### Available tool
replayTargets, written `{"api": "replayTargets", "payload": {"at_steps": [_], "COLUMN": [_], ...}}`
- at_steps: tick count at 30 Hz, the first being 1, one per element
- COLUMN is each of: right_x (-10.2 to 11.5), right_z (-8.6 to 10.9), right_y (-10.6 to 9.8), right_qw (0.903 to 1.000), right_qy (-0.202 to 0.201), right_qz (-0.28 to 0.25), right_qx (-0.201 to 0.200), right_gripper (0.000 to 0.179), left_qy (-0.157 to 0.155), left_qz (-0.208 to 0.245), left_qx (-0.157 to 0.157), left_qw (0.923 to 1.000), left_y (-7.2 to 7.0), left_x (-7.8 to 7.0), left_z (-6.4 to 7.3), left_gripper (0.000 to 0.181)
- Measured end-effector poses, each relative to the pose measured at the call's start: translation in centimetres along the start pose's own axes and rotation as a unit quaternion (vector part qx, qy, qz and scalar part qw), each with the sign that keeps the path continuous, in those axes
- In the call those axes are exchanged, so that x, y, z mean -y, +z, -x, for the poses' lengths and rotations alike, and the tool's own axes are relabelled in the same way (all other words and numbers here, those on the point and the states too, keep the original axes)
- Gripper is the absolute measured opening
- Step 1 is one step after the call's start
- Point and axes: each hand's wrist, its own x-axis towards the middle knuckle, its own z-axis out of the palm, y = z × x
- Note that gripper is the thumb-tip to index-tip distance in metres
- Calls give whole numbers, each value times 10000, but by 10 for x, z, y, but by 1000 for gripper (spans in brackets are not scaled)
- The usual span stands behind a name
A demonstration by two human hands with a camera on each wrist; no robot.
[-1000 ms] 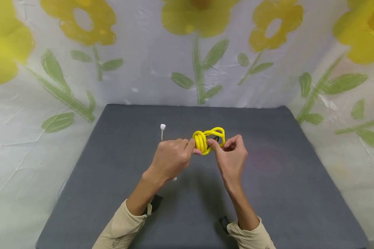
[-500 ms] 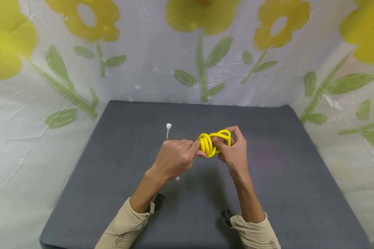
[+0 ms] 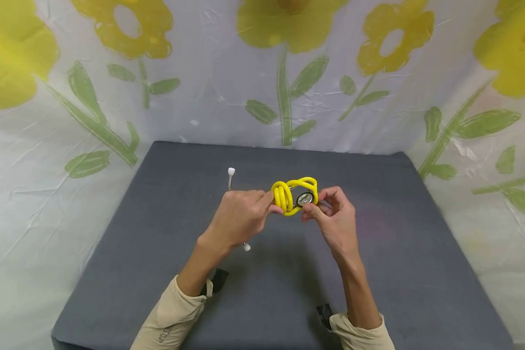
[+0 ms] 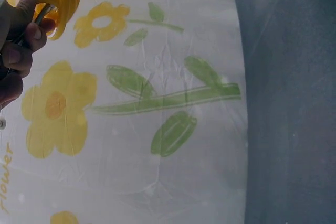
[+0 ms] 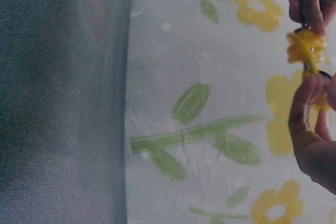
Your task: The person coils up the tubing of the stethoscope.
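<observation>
A stethoscope with yellow tubing (image 3: pixel 282 197) is held up over the table in the head view, its tube wound in several turns beside a loop. My left hand (image 3: pixel 242 214) grips it by the metal ear tubes; one white ear tip (image 3: pixel 231 171) sticks out above the hand, another below. Inside the loop the round chest piece (image 3: pixel 305 199) shows its face. At the loop's right end my right hand (image 3: pixel 339 221) pinches the stethoscope between thumb and fingers. The left wrist view catches the yellow coil (image 4: pixel 65 3) beyond the left fingers (image 4: pixel 16 59).
Under both hands lies a dark grey padded table (image 3: pixel 398 272). A white sheet (image 3: pixel 201 87) printed with yellow flowers hangs behind it and along both sides. Black straps (image 3: pixel 325 313) show at both beige sleeves (image 3: pixel 168 311).
My right hand shifted its fingers along the loop, covering more of it half a second ago and then drawing back right. The chest piece's face now shows. The left hand keeps its grip.
</observation>
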Motion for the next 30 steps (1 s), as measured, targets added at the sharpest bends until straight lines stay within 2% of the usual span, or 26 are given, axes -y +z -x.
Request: {"api": "replayTargets", "payload": {"at_steps": [3,6,11,14,20,22,24,27,30], "right_x": [-1,-2,-1,-2,-5,-5,-6,-6,-8], "right_z": [0,-2,-5,-5,-7,-9,-11,-15,-18], "right_y": [0,3,11,16,26,26,24,17,8], "right_qw": [9995,9990,9986,9983,9952,9932,9934,9947,9950], "right_qy": [27,-24,-2,73,-416,-465,-294,159,414], "right_qz": [211,374,518,529,772,938,980,963,903], "right_qx": [218,234,-47,-228,-435,-505,-522,-338,-122], "right_gripper": [31,36,31,28,26,24,23,19,25], "left_qy": [66,123,110,210,401,437,491,586,662], "left_qz": [-191,-366,-357,-372,-458,-455,-430,-324,-196], "left_qx": [7,-60,-67,-110,-278,-338,-382,-437,-458], "left_qw": [9998,9992,9993,9990,9978,9974,9971,9968,9966], "left_y": [0,2,3,3,7,8,9,9,9], "left_x": [-1,-2,-2,-2,-5,-5,-4,-3,-2], "left_z": [1,2,3,4,3,4,4,5,4], "left_gripper": [35,35,34,34,35,36,37,38,38]}}
